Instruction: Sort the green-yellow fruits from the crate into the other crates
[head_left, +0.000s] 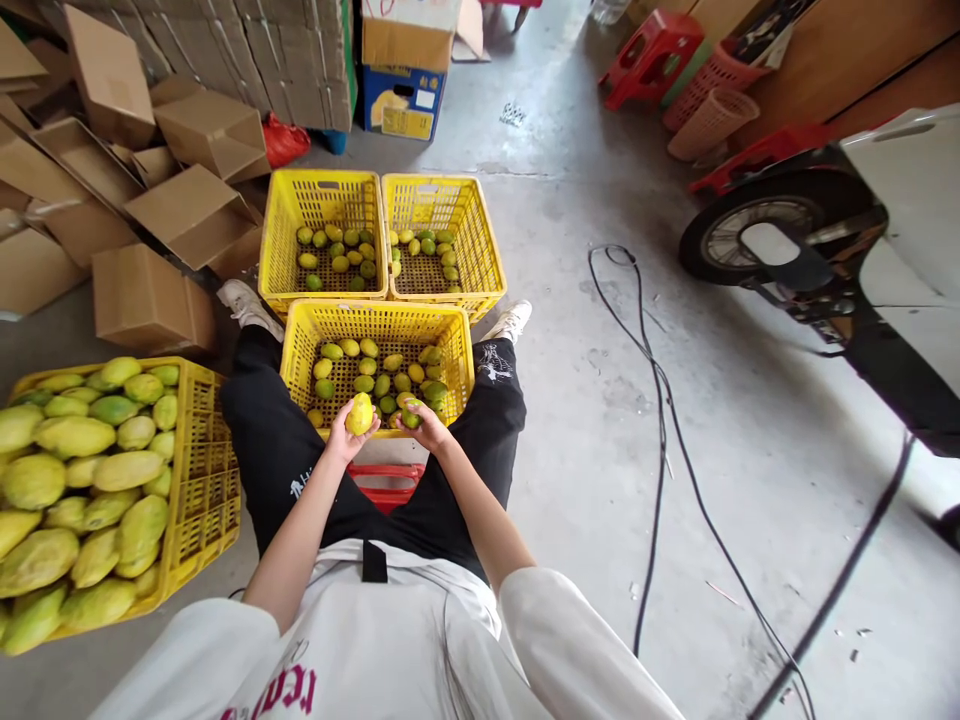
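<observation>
My left hand (352, 432) is closed around a yellow oval fruit (360, 413), resting upright in the fingers. Close by on the right, my right hand (427, 428) grips a greener oval fruit (411, 414). Both hands are over the near rim of the front yellow crate (379, 312), which stands between my legs. Several yellow and green fruits (382, 385) lie spread on its floor. Whether these are mangoes or another kind, I cannot tell. Behind it are a back left crate (322, 185) and a back right crate (480, 235), each with several similar fruits.
At my left a yellow crate (202, 480) is heaped with larger yellow-green fruits (82, 480). Cardboard boxes (154, 295) pile up behind it. A black cable (660, 440) loops across the floor on the right, near a parked motorbike (795, 235). A red stool (652, 60) stands farther back.
</observation>
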